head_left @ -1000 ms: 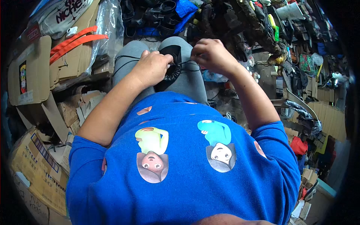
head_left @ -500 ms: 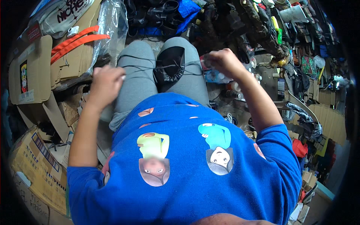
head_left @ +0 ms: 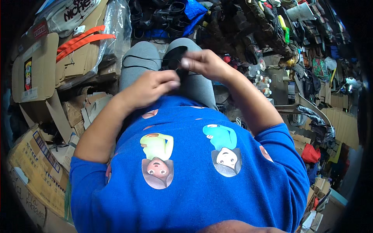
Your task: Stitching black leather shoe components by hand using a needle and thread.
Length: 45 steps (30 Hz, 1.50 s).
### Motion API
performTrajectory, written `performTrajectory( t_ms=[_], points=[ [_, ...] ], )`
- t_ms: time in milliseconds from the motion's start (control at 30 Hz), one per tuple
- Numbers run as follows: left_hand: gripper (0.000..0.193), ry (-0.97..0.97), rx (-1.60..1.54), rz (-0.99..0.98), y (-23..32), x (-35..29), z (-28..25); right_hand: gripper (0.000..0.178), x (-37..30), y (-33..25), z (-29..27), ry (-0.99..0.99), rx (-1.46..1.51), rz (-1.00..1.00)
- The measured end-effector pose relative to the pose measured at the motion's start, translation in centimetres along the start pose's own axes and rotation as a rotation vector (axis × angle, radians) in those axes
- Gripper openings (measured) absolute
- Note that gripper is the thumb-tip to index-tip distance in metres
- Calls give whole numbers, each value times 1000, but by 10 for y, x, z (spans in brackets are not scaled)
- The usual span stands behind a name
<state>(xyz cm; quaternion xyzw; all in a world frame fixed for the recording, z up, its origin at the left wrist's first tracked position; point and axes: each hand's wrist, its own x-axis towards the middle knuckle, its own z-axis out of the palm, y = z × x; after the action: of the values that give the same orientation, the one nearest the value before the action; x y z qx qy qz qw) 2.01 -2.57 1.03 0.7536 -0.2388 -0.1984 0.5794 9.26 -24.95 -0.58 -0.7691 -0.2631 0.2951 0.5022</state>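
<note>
A black piece (head_left: 175, 52) lies on the right thigh (head_left: 198, 88), near the knee. The right hand (head_left: 206, 65), fingers bent, covers part of it; the left hand (head_left: 150, 87) is just beside, toward the waist. Black cord (head_left: 142, 57) crosses the left thigh (head_left: 140, 49).

With 12 o'clock straight ahead of me, a blue sheet (head_left: 196, 12) lies there beside a heap of black shoes (head_left: 173, 23). Toward my 11, clear plastic (head_left: 118, 27) edges some flat cardboard (head_left: 83, 66), and 2 orange straps (head_left: 83, 41) cross that cardboard at 10. Nearer my 9 stands an open box (head_left: 44, 68); at 8, a yellowish carton (head_left: 33, 171). Small bottles (head_left: 264, 83) cluster at my 2, and a red bundle (head_left: 311, 153) sits between 3 and 4.
</note>
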Motion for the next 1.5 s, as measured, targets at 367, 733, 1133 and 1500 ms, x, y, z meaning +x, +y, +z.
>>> performTrajectory(
  t_ms=[367, 733, 1133, 1500],
  points=[
    [22, 1209, 1074, -335, 62, -228, -200, 42, -288, 134, -235, 693, -1008, 1047],
    [29, 278, 454, 45, -38, 13, 13, 36, -45, 34, -7, 60, 165, 288],
    [18, 366, 291, -298, -63, -13, -30, 31, -28, 48, -14, 148, 186, 355],
    [18, 149, 329, -150, -61, 47, 12, 30, -17, 39, -8, 149, 157, 391]
  ],
)
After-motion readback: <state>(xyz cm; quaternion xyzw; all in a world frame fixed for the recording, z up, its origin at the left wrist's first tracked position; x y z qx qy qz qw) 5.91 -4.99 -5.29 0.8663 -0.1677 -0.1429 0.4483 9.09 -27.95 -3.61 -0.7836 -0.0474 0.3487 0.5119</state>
